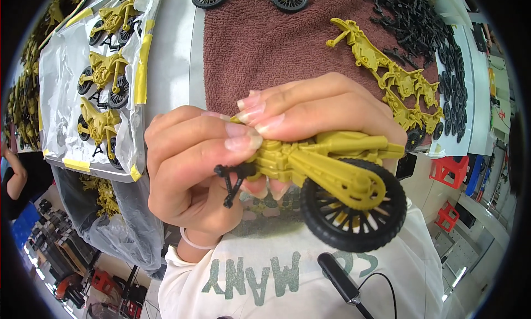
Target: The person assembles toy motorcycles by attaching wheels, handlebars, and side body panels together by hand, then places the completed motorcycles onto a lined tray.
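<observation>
Both hands grip a yellow plastic toy motorcycle (310, 164), held up close in front of my shirt. My left hand (185, 158) is closed around its left end, with thumb and fingers pinching the yellow body. From above, my right hand (337, 106) wraps over the body, and its fingertips meet those of the left. A black spoked wheel (391, 225) is fitted at the right end, beneath a yellow swingarm-like piece. Beside my left fingers sticks out a small black forked stand (231, 183). My fingers cover the motorcycle's left end.
A brown towel (249, 48) covers the table, with unassembled yellow body pieces (381, 64) at right. Black small parts (409, 15) and black wheels (453, 92) are heaped beyond. Assembled toy motorcycles (102, 70) stand in a paper-lined tray (141, 70) at left. A plastic-lined bin (133, 225) sits below it.
</observation>
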{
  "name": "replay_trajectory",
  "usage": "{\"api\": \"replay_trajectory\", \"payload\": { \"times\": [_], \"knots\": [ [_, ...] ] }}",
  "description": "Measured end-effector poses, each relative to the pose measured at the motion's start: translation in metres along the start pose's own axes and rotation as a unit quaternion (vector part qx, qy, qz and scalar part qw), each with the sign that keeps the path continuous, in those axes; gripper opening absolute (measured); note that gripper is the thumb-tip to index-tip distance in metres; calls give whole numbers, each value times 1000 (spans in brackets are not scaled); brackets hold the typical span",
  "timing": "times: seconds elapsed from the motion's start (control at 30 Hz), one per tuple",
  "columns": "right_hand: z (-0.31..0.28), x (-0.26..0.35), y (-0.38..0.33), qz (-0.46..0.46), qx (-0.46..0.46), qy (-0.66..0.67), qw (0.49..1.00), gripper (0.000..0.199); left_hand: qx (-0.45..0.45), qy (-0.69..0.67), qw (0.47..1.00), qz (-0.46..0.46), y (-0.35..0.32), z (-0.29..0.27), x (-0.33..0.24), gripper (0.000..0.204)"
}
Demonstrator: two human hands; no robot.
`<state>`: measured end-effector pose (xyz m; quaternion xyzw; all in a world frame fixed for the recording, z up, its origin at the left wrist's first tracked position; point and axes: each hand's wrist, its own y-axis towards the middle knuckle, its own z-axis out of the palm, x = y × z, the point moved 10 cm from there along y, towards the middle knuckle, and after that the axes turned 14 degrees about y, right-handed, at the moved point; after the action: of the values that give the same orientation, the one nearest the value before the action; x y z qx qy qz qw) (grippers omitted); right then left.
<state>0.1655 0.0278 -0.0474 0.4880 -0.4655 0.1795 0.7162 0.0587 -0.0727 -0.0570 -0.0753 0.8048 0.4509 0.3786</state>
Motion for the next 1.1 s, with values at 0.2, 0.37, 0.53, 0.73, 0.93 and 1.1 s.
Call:
{"api": "replay_trajectory", "payload": {
  "times": [0.2,0.37,0.53,0.73,0.93,1.1],
  "knots": [
    [-10,0,-4,-61,-131,25,989,19,-8,-11,1000,-9,-5,2,0,28],
    [-10,3,-1,-12,-67,2,998,30,21,-28,999,-2,-5,2,-2,30],
    [-7,-9,5,62,5,-27,998,51,-34,-176,957,-229,-20,13,26,32],
    [-31,-2,-2,39,-80,39,995,50,-15,-160,964,-214,-20,10,33,34],
    [-24,13,-1,-9,-56,-69,996,37,30,-112,978,-172,-15,12,26,19],
    [-23,21,3,-3,-63,-108,992,36,31,-137,974,-180,-16,15,30,18]
  ]
}}
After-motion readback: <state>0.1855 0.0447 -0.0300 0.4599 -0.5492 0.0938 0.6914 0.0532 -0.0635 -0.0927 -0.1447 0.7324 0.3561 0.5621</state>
